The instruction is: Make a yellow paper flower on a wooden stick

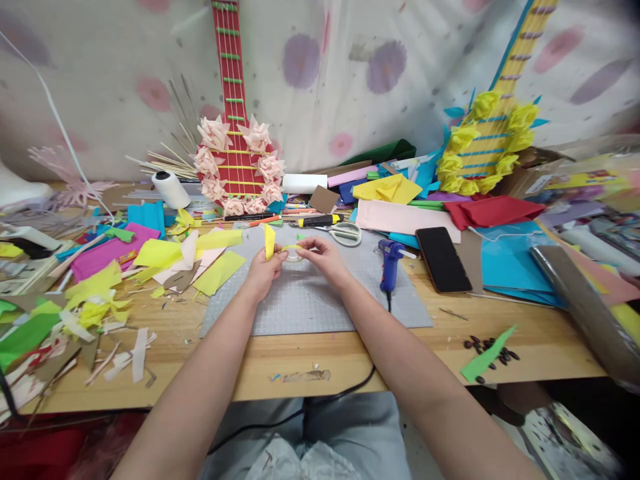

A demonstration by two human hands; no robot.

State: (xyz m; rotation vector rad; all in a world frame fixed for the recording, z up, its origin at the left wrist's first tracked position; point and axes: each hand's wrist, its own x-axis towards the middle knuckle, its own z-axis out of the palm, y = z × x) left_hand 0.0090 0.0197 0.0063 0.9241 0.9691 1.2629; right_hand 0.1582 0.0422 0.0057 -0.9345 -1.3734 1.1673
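Above the grey cutting mat (300, 313), my left hand (264, 272) is closed on a folded yellow paper piece (269, 241) that stands up from the fingers. Close beside it, my right hand (325, 260) pinches the edge of a small pale ring (292, 257), yellow along its top, that looks like a roll of tape. The ring spans the gap between both hands, and my left fingertips touch its other side. Scissors (346, 233) and a yellow-black cutter knife (320, 220) lie just behind my right hand. A blue glue gun (389, 267) rests on the mat's right side.
Yellow paper scraps (220, 272) cover the left. A red paper guitar (235, 153) with pink flowers and a yellow guitar (485, 147) stand at the back. On the right lie a phone (443, 260), blue paper (515, 267), a wrapped brown roll (585, 307) and dark beads (505, 355).
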